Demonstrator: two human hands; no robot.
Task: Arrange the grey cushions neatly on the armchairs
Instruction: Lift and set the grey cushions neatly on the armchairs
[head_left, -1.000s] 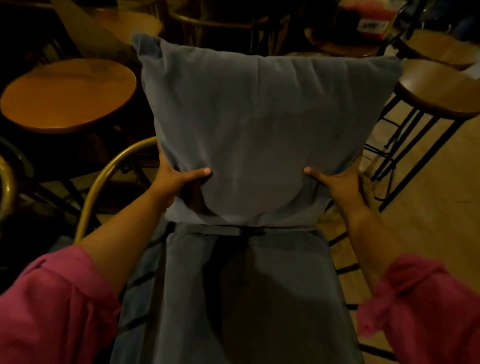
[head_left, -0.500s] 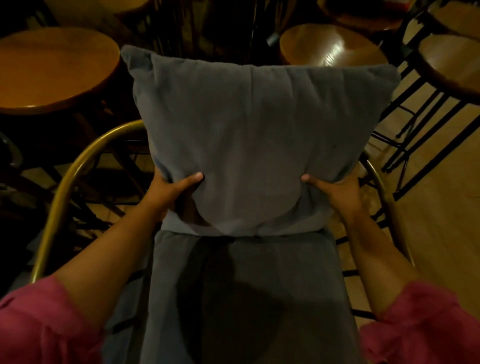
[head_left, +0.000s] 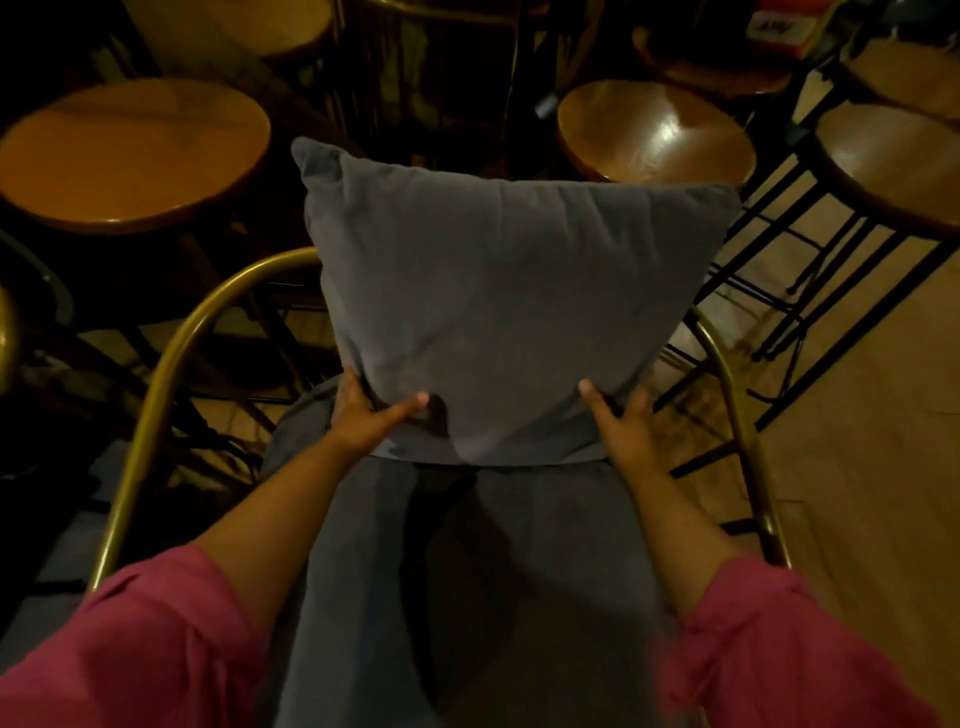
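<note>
A square grey cushion (head_left: 509, 291) stands upright at the back of an armchair with a brass-coloured tube frame (head_left: 171, 364). Its lower edge rests on the grey seat cushion (head_left: 467, 597). My left hand (head_left: 371, 413) grips the upright cushion's lower left corner, thumb on the front face. My right hand (head_left: 621, 415) grips the lower right corner the same way. Both arms wear pink sleeves. The chair's backrest is hidden behind the cushion.
Round wooden stools surround the chair: one at the left (head_left: 130, 156), one behind at the right (head_left: 654, 130), another at the far right (head_left: 893, 161) on black metal legs. Light wooden floor (head_left: 857, 493) lies to the right. More chair frames stand in the dark behind.
The cushion and both hands have moved away from me and lower toward the chair's back. More of the brass frame and the stools behind now shows.
</note>
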